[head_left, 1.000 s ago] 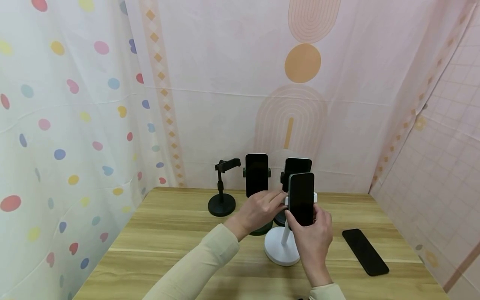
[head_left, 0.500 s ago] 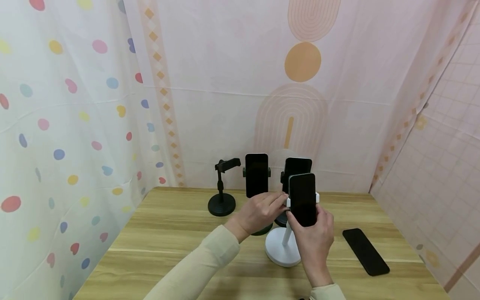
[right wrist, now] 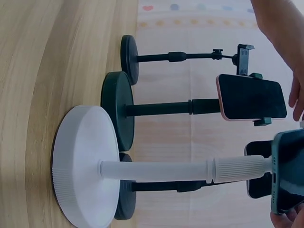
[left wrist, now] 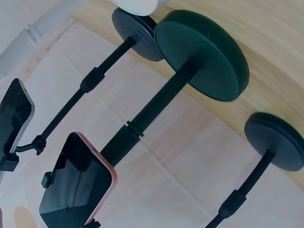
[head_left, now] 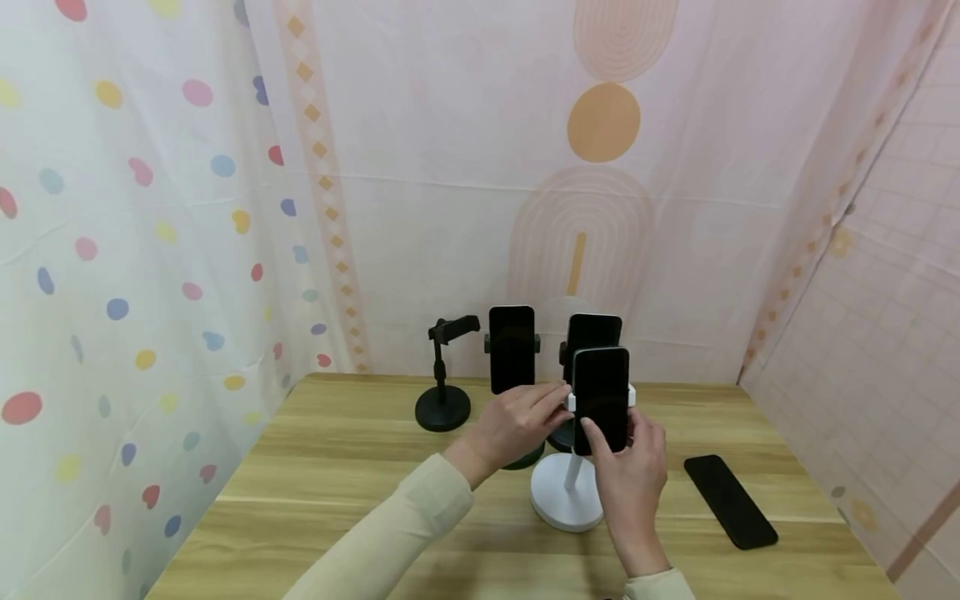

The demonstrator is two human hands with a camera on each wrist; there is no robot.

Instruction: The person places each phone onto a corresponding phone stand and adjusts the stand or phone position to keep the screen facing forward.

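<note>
A black-screened phone (head_left: 602, 396) with a pale green edge in the right wrist view stands upright in the white clamp (head_left: 632, 395) of a white phone stand (head_left: 566, 493). My right hand (head_left: 633, 479) holds the phone low down, thumb over its front and fingers around the right side and behind. At the clamp's left end, my left hand (head_left: 521, 423) pinches it with curled fingers; their tips are partly hidden. The left wrist view shows neither this hand nor the held phone. The right wrist view catches the stand's white base (right wrist: 88, 166) and pole from the side.
Behind are a green stand holding a pink-edged phone (head_left: 512, 350), a dark stand with another phone (head_left: 594, 332), and a black stand (head_left: 442, 408) with a bare clamp. One more phone (head_left: 731, 502) lies flat at right on the wooden table (head_left: 337, 467). Curtains enclose the back and sides.
My right thumb has moved from the phone's left edge onto its front. The phone and clamp have shifted slightly, right and then back left. My left hand stays at the clamp.
</note>
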